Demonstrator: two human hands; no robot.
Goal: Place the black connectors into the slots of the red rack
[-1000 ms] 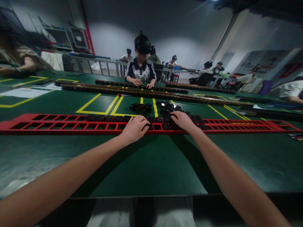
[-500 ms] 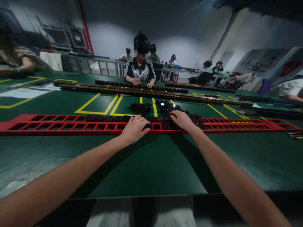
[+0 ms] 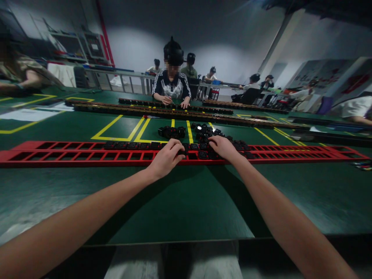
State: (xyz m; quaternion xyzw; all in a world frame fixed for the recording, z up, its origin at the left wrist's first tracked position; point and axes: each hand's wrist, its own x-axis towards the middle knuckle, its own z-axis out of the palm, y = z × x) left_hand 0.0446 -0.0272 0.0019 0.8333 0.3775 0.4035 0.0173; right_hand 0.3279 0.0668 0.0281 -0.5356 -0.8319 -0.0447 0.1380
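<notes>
A long red frame [image 3: 139, 163] with two rows of rectangular openings lies across the green table. Black socket modules [image 3: 132, 145] fill part of its far row, and a few sit in the near row around the middle. My left hand [image 3: 168, 155] is closed over the near row, thumb and fingers pinching a black socket module [image 3: 183, 152] at the frame. To the right, my right hand [image 3: 223, 148] rests among seated modules with its fingers bent together. Whatever its fingertips grip is hidden.
Behind the frame lie two heaps of loose black modules, a left heap [image 3: 172, 132] and a right heap [image 3: 205, 131]. Long dark rails [image 3: 186, 113] cross the table beyond. A co-worker [image 3: 172, 87] works opposite, and a white paper [image 3: 29, 114] lies at left.
My left hand has tilted slightly, its knuckles rising and its fingers shifting over the module at the near row. My right hand has stayed in place.
</notes>
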